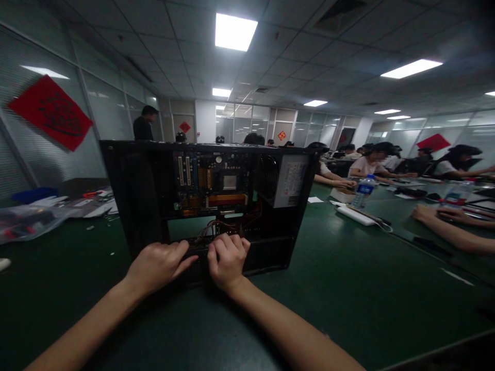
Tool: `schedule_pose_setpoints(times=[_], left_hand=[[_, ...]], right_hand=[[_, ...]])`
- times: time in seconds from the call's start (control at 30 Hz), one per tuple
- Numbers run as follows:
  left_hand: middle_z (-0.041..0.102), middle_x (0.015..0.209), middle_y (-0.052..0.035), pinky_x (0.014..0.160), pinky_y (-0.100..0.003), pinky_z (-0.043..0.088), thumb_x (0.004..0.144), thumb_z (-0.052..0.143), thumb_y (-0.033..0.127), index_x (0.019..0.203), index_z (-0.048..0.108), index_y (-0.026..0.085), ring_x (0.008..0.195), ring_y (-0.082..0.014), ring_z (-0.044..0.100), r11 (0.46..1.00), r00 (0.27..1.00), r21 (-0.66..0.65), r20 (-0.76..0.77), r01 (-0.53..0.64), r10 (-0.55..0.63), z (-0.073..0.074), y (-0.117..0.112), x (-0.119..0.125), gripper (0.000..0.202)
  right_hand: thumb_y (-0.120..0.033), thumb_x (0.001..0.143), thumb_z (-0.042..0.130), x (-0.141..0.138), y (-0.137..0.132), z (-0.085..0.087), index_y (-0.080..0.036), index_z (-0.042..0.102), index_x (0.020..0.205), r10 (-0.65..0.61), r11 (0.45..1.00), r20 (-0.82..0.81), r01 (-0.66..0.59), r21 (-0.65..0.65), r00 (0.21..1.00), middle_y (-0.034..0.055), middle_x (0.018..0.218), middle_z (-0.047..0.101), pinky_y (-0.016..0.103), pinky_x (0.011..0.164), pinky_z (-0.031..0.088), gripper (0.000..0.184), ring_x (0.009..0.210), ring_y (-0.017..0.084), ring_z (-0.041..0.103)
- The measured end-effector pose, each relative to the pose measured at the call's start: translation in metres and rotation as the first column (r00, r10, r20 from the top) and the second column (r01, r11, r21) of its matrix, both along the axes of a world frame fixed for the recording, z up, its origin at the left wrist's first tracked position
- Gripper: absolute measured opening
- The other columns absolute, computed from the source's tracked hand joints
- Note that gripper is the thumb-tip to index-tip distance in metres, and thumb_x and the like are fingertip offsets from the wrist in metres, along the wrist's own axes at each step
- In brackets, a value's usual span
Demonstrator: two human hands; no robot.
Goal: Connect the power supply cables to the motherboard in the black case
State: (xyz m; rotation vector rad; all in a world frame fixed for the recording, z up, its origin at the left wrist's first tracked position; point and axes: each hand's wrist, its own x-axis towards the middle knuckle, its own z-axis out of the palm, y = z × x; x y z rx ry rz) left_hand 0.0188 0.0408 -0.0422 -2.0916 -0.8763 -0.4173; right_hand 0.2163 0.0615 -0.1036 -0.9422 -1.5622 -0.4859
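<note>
A black desktop computer case (131, 196) stands with its side off on a dark green table (348, 288). Inside I see a motherboard (211, 183), a silver power supply (290, 180) and a tangle of red and brown cables (228, 226). My left hand (158, 265) rests on the case's near bottom rim, fingers curled and pointing right. My right hand (227, 260) is beside it, fingers bent over the same rim just under the cables. What the fingertips pinch, if anything, is hidden.
Clear bags and small parts (34, 216) lie at the far left. A white power strip (358, 215) and a water bottle (363, 190) sit to the right, where several seated people work; one forearm (452, 232) reaches across the table. A person stands at the back left.
</note>
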Motion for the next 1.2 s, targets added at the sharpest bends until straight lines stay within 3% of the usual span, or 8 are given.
schedule_pose_setpoints(times=[0.27,0.47,0.6,0.8,0.93,1.07,1.13,1.2], left_hand=[[0.064,0.056,-0.006,0.051,-0.03,0.033,0.107,0.033,0.047,0.074,0.067,0.019,0.05,-0.0209,0.063,0.99,0.993,-0.073,0.019,-0.118,0.119,0.001,-0.007,-0.025,0.056],[0.064,0.055,-0.0075,0.054,-0.032,0.035,0.105,0.034,0.053,0.069,0.067,0.02,0.048,-0.022,0.059,0.988,0.985,-0.047,0.081,-0.147,0.15,-0.001,-0.009,-0.04,0.059],[0.066,0.058,-0.0077,0.056,-0.032,0.033,0.105,0.031,0.057,0.07,0.068,0.021,0.05,-0.0211,0.057,0.975,0.968,-0.053,0.12,-0.215,0.22,-0.002,-0.015,-0.051,0.062],[0.065,0.061,-0.0012,0.058,-0.025,0.027,0.105,0.026,0.061,0.075,0.07,0.024,0.056,-0.0171,0.054,0.953,0.947,-0.007,0.111,-0.304,0.303,-0.005,-0.021,-0.069,0.064],[0.067,0.061,-0.002,0.057,-0.027,0.032,0.105,0.028,0.057,0.074,0.069,0.025,0.056,-0.0187,0.055,0.945,0.941,0.009,0.098,-0.327,0.325,-0.005,-0.024,-0.071,0.061],[0.069,0.062,-0.006,0.057,-0.032,0.036,0.106,0.033,0.048,0.076,0.072,0.022,0.055,-0.0208,0.06,0.953,0.954,0.054,0.049,-0.3,0.297,-0.003,-0.027,-0.068,0.056],[0.069,0.061,-0.0076,0.056,-0.033,0.036,0.107,0.033,0.047,0.08,0.074,0.02,0.054,-0.0216,0.061,0.959,0.964,0.095,0.003,-0.265,0.266,-0.003,-0.027,-0.067,0.055],[0.069,0.061,-0.008,0.055,-0.033,0.036,0.107,0.034,0.047,0.083,0.075,0.018,0.053,-0.0223,0.063,0.963,0.968,0.104,-0.013,-0.249,0.252,-0.003,-0.027,-0.068,0.055]], right_hand=[[-0.031,0.095,0.057,-0.023,-0.003,0.001,-0.021,0.061,0.075,0.001,0.992,0.065,0.007,-0.129,0.998,-0.0001,0.084,0.07,0.042,0.082,0.026,0.023,0.083,0.018,0.054],[-0.036,0.096,0.059,-0.036,-0.006,0.004,-0.021,0.063,0.076,0.031,0.98,0.104,-0.01,-0.197,0.994,-0.0005,0.085,0.07,0.041,0.081,0.025,0.025,0.085,0.018,0.054],[-0.039,0.096,0.058,-0.046,-0.01,0.006,-0.022,0.063,0.077,0.058,0.978,0.105,-0.035,-0.205,0.993,-0.0006,0.086,0.069,0.041,0.079,0.024,0.026,0.084,0.018,0.054],[-0.038,0.097,0.057,-0.059,-0.013,0.006,-0.022,0.06,0.077,0.106,0.981,0.08,-0.092,-0.169,0.991,-0.001,0.085,0.068,0.041,0.078,0.025,0.026,0.085,0.019,0.054],[-0.04,0.098,0.056,-0.058,-0.02,0.008,-0.022,0.061,0.082,0.131,0.975,0.099,-0.11,-0.192,0.986,-0.0003,0.09,0.069,0.042,0.079,0.028,0.024,0.087,0.02,0.055],[-0.046,0.102,0.052,-0.037,-0.033,0.028,-0.02,0.065,0.097,0.216,0.94,0.289,-0.118,-0.32,0.933,0.0045,0.101,0.07,0.042,0.083,0.037,0.03,0.095,0.024,0.058],[-0.051,0.104,0.048,-0.02,-0.036,0.048,-0.018,0.069,0.101,0.306,0.908,0.41,-0.134,-0.397,0.859,0.0073,0.103,0.07,0.041,0.08,0.043,0.039,0.095,0.025,0.061],[-0.052,0.105,0.046,-0.002,-0.031,0.073,-0.017,0.073,0.1,0.317,0.857,0.414,-0.07,-0.511,0.853,0.0106,0.108,0.071,0.04,0.079,0.047,0.044,0.099,0.027,0.064]])
